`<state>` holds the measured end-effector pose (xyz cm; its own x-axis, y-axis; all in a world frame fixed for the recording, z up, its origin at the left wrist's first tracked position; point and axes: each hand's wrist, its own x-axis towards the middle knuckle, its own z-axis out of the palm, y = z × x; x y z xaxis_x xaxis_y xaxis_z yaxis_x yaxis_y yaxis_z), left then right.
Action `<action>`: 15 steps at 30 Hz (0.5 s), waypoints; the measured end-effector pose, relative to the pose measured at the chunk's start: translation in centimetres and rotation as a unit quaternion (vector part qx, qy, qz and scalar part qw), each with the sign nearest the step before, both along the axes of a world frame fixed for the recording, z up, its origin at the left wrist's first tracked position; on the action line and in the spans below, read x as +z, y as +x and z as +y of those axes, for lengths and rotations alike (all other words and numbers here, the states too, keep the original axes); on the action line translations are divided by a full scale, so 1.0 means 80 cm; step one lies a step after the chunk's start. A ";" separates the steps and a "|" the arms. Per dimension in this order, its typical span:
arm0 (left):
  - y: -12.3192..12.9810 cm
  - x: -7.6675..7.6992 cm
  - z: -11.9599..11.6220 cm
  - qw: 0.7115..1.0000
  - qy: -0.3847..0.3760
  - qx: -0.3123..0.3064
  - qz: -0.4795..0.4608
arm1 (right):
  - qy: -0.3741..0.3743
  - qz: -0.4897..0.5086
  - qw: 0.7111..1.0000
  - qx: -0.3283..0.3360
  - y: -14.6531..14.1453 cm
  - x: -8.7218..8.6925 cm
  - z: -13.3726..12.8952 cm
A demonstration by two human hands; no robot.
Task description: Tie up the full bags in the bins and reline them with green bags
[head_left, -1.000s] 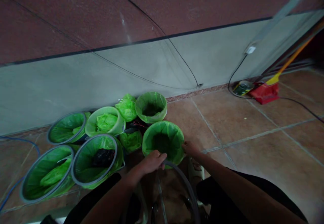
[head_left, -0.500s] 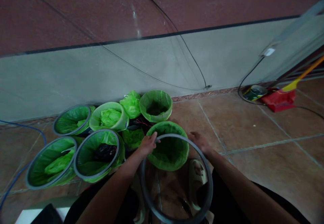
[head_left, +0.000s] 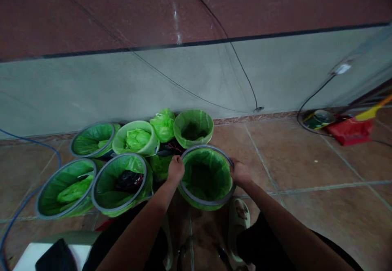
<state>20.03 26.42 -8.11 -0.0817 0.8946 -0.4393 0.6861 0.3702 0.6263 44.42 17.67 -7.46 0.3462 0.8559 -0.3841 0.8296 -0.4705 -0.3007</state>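
Note:
A grey ring (head_left: 211, 202) lies around the mouth of a bin lined with a green bag (head_left: 206, 173), between my feet and the wall. My left hand (head_left: 177, 168) is closed on the ring's left side. On the opposite side my right hand (head_left: 240, 172) grips the ring, its fingers partly hidden at the rim. Just behind stands another green-lined bin (head_left: 193, 128), which has no grey ring on it. To the left, a ringed bin (head_left: 119, 184) holds a black bag, close to my left forearm.
More green-lined bins (head_left: 65, 189) (head_left: 92, 139) stand at the left, beside a pale green bin (head_left: 134, 138). A tied green bag (head_left: 163, 126) rests by the wall. A blue hose (head_left: 30, 201), red dustpan (head_left: 350, 131), can (head_left: 319, 119) and white box (head_left: 29, 258) lie around the floor.
The grey ring has moved up and away from me, from above my feet onto the bin's mouth. My right hand has taken hold of its right side. The view has shifted slightly.

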 end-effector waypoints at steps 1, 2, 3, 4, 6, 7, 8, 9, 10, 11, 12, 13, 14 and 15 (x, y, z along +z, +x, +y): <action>0.000 0.000 0.002 1.000 0.010 -0.014 0.022 | -0.013 -0.010 1.000 0.007 -0.001 -0.005 0.000; 0.000 0.001 0.003 0.999 0.016 -0.018 0.029 | -0.023 -0.019 1.000 0.010 -0.003 -0.009 0.000; -0.001 0.001 0.004 0.999 0.019 -0.023 0.035 | -0.032 -0.025 0.999 0.013 -0.004 -0.013 -0.001; -0.003 0.000 0.005 0.999 0.019 -0.030 0.041 | -0.037 -0.029 0.999 0.016 -0.005 -0.015 -0.001; -0.005 -0.001 0.005 0.998 0.018 -0.041 0.051 | -0.045 -0.039 0.998 0.014 -0.005 -0.018 0.000; -0.005 -0.003 0.005 0.997 0.017 -0.049 0.060 | -0.048 -0.043 0.998 0.013 -0.005 -0.020 0.000; -0.005 -0.004 0.005 0.995 0.016 -0.059 0.073 | -0.050 -0.046 0.998 0.013 -0.005 -0.020 0.001; -0.005 -0.005 0.005 0.994 0.015 -0.070 0.088 | -0.052 -0.049 0.997 0.013 -0.005 -0.021 0.002; -0.005 -0.006 0.005 0.991 0.015 -0.081 0.106 | -0.054 -0.050 0.997 0.015 -0.004 -0.021 0.002; -0.005 -0.007 0.004 0.988 0.016 -0.092 0.123 | -0.054 -0.048 0.997 0.019 -0.005 -0.022 0.002; -0.005 -0.008 0.003 0.985 0.018 -0.100 0.137 | -0.054 -0.045 0.997 0.020 -0.005 -0.022 0.002; -0.005 -0.008 0.002 0.983 0.019 -0.106 0.146 | -0.055 -0.044 0.997 0.020 -0.006 -0.022 0.001; -0.006 -0.009 0.001 0.982 0.020 -0.109 0.153 | -0.056 -0.042 0.997 0.019 -0.007 -0.022 -0.001; -0.006 -0.010 0.000 0.981 0.020 -0.113 0.159 | -0.058 -0.041 0.997 0.018 -0.009 -0.022 -0.002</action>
